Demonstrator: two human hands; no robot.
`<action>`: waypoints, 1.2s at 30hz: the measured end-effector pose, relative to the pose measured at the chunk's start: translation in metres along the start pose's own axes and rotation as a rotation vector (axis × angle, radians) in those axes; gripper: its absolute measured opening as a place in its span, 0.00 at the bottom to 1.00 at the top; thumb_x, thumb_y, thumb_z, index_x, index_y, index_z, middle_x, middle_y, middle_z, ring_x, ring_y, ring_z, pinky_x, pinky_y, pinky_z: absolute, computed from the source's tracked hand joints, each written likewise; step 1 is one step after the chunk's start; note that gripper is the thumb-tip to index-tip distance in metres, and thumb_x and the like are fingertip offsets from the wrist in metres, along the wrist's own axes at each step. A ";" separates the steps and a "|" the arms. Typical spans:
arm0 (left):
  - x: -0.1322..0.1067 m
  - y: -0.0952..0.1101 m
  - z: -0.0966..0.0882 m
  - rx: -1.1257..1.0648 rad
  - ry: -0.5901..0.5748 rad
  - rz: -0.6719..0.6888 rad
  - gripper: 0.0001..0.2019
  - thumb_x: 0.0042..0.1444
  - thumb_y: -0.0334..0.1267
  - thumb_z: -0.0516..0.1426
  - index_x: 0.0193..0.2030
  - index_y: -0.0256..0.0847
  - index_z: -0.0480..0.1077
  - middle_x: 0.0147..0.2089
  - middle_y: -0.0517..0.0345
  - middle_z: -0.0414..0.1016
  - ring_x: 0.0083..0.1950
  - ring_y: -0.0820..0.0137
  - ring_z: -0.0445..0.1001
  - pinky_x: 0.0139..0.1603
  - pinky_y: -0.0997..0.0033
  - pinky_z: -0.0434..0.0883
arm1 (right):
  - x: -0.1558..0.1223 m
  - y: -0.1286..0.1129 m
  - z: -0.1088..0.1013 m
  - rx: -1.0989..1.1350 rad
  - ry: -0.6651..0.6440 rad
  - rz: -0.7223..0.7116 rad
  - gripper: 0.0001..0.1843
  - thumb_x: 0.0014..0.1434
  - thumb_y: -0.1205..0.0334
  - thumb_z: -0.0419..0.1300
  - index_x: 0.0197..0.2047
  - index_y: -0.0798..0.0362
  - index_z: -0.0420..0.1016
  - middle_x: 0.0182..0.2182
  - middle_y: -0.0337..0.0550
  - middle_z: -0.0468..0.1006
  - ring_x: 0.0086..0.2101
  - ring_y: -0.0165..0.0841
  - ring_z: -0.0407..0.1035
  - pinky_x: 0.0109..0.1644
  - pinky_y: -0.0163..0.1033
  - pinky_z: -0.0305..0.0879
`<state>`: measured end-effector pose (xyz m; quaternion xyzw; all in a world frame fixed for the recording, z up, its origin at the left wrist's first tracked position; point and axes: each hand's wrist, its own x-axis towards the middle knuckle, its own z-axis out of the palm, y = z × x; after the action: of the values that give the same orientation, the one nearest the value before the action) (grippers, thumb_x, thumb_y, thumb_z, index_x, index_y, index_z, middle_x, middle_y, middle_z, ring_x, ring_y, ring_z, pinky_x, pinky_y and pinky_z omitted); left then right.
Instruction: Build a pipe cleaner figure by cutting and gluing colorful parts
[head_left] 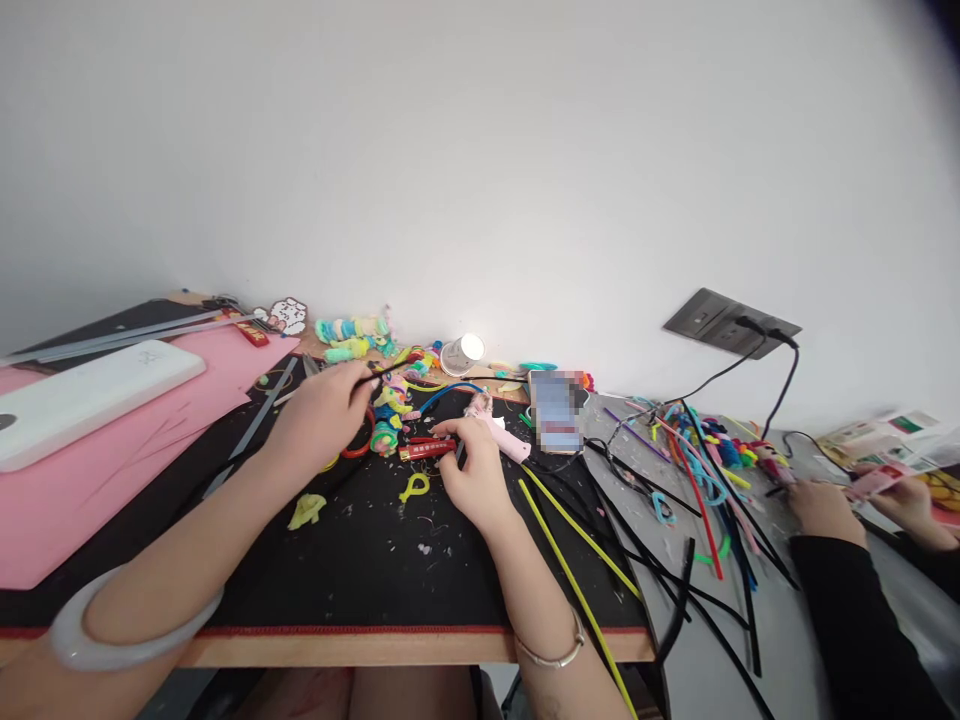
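My left hand [319, 412] reaches over the left of the black mat, fingers pinched on a thin black strip that looks like a pipe cleaner [390, 368]. My right hand [474, 468] is bent around the end of a red lighter [424, 451] just above the mat. Between the hands stands a colourful fuzzy pipe-cleaner figure [388, 420]. Behind my right fingers lies a pink glue gun [508, 438]. A small yellow loop [414, 487] and a crumpled yellow scrap [307, 511] rest on the mat [360, 580].
A white paper cup [463, 353] and a phone [556, 412] are at the back by the wall. Pink sheets [45, 530] and a long white device [97, 400] occupy the left. Loose pipe cleaners [701, 480] and cables lie right, beside another person's hands [829, 512].
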<state>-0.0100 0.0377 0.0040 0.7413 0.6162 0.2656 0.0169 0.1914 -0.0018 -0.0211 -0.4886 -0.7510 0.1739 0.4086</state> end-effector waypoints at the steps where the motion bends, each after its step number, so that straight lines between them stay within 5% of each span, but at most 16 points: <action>1: 0.002 -0.005 -0.005 0.046 -0.028 -0.028 0.16 0.62 0.43 0.40 0.40 0.38 0.65 0.39 0.47 0.74 0.41 0.57 0.73 0.38 0.64 0.66 | 0.000 0.001 0.000 0.003 0.033 0.013 0.18 0.45 0.76 0.49 0.38 0.54 0.71 0.36 0.43 0.74 0.41 0.36 0.65 0.48 0.42 0.61; 7: 0.011 -0.039 -0.022 0.171 -0.306 -0.360 0.25 0.57 0.55 0.43 0.46 0.31 0.58 0.44 0.36 0.71 0.41 0.52 0.72 0.31 0.66 0.65 | -0.001 0.006 -0.001 -0.042 0.136 0.090 0.16 0.47 0.75 0.50 0.37 0.53 0.71 0.32 0.42 0.74 0.38 0.35 0.65 0.45 0.41 0.61; 11: 0.008 -0.054 -0.017 0.176 -0.426 -0.346 0.27 0.53 0.59 0.46 0.43 0.32 0.57 0.40 0.36 0.71 0.39 0.53 0.72 0.30 0.68 0.63 | -0.001 0.009 -0.001 -0.156 0.113 0.149 0.14 0.47 0.73 0.52 0.37 0.53 0.72 0.32 0.42 0.75 0.39 0.37 0.64 0.44 0.42 0.60; 17: 0.006 -0.062 -0.005 0.221 -0.435 -0.319 0.29 0.52 0.61 0.46 0.44 0.33 0.56 0.40 0.39 0.70 0.40 0.53 0.72 0.29 0.71 0.62 | -0.001 0.007 0.003 -0.135 -0.087 0.121 0.14 0.49 0.73 0.52 0.37 0.51 0.72 0.32 0.39 0.76 0.36 0.34 0.67 0.43 0.40 0.59; 21: 0.012 -0.064 0.000 0.247 -0.480 -0.393 0.30 0.50 0.59 0.49 0.46 0.31 0.55 0.45 0.33 0.69 0.45 0.51 0.71 0.31 0.69 0.62 | 0.000 0.006 0.002 -0.173 -0.083 0.122 0.13 0.50 0.71 0.54 0.39 0.51 0.72 0.38 0.41 0.76 0.41 0.35 0.66 0.45 0.41 0.56; 28: 0.013 -0.053 -0.003 0.233 -0.496 -0.424 0.26 0.50 0.54 0.49 0.46 0.31 0.56 0.44 0.33 0.72 0.45 0.50 0.72 0.33 0.67 0.64 | -0.003 0.002 0.003 -0.179 -0.198 0.082 0.10 0.53 0.69 0.55 0.37 0.48 0.72 0.35 0.37 0.77 0.39 0.35 0.66 0.44 0.42 0.52; 36: 0.013 -0.048 -0.003 0.178 -0.462 -0.442 0.24 0.49 0.48 0.50 0.47 0.31 0.57 0.43 0.33 0.73 0.44 0.49 0.73 0.33 0.65 0.65 | -0.001 0.002 0.004 -0.083 -0.068 0.114 0.10 0.53 0.69 0.52 0.36 0.51 0.72 0.30 0.37 0.76 0.33 0.32 0.68 0.40 0.37 0.58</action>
<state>-0.0532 0.0604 -0.0056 0.6289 0.7627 0.0257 0.1486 0.1898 -0.0016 -0.0252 -0.5410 -0.7419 0.1821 0.3519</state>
